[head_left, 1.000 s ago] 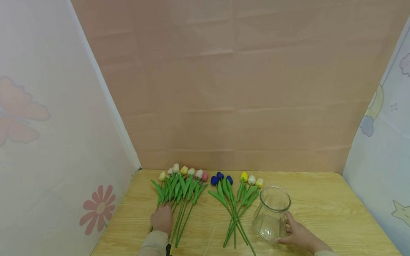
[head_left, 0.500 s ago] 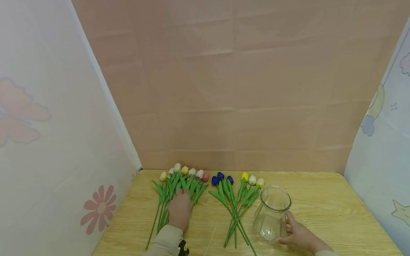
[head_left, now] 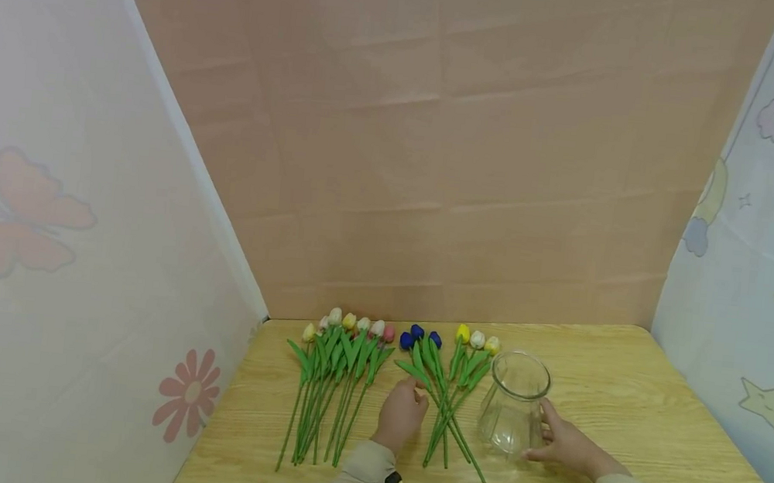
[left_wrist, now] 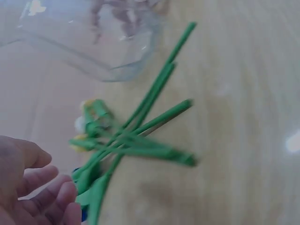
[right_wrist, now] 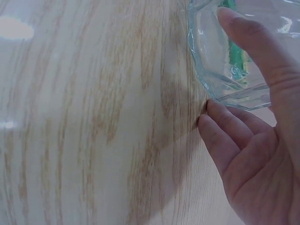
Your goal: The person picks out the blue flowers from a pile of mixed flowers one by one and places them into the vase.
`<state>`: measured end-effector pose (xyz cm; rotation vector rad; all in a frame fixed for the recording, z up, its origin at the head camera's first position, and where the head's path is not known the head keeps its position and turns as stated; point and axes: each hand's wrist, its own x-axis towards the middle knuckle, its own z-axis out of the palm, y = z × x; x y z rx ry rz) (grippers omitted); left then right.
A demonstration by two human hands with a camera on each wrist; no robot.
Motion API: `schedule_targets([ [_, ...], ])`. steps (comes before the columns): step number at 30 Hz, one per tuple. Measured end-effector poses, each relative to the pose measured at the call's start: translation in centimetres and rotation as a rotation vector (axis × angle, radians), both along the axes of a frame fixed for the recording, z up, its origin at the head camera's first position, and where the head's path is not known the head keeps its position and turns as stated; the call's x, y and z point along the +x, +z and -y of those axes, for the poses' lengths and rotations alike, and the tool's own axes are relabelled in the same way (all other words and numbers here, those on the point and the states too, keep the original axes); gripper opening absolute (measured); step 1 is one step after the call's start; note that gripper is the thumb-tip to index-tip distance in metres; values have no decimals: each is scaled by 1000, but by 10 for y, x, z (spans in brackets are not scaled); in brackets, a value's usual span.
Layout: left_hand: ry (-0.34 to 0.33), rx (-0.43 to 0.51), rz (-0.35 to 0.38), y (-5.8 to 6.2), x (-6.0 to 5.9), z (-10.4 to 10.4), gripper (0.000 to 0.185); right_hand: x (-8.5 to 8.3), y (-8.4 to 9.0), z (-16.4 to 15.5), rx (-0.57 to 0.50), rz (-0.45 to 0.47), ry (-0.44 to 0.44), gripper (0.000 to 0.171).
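Artificial tulips lie on the wooden table in groups. My left hand (head_left: 401, 414) is beside the blue tulips (head_left: 417, 338), its fingers loosely bent near their leaves and nothing seen in its grasp. In the left wrist view this hand (left_wrist: 35, 187) is left of the crossed green stems (left_wrist: 140, 126). Yellow and white tulips (head_left: 478, 340) share that crossed bunch. My right hand (head_left: 570, 446) holds the side of an upright clear glass vase (head_left: 505, 424). The right wrist view has its thumb (right_wrist: 255, 40) across the glass, with the fingertips (right_wrist: 213, 133) by the base.
At the left lies a larger bunch of white, yellow and pink tulips (head_left: 347, 362), stems toward me. The wooden table (head_left: 651, 407) extends right of the vase. A brown backdrop (head_left: 433, 199) stands behind, and printed white sheets (head_left: 82, 204) flank the table.
My left hand has moved right, from the left tulip bunch across its stems to the blue tulips. The left bunch's stems are uncovered now. My right hand and the vase have stayed put.
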<state>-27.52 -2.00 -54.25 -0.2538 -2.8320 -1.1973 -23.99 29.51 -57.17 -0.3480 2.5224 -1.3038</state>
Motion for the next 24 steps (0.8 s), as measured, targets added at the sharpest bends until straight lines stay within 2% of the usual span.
schedule_targets([
  [3, -17, -71, 13, -17, 7, -11, 17, 1, 1, 0, -4, 1, 5, 118],
  [6, -16, -178, -45, -32, 15, -18, 13, 1, 2, 0, -14, 7, 9, 118],
  [8, -2, -209, -66, -39, 17, -21, 11, 1, 3, 0, -17, 7, 14, 118],
  [11, 12, -176, -53, -44, 19, -23, 9, 1, 3, 0, -16, 5, 14, 117],
  [15, 28, -102, 4, -47, 16, -24, 6, 1, 3, 0, -10, 0, 15, 117],
  [21, 36, -38, 19, -47, 14, -24, 9, 1, 3, 0, 0, -12, 28, 116],
  [24, 64, -25, 27, -45, 12, -26, 13, 2, 4, 1, 0, -10, 20, 117],
])
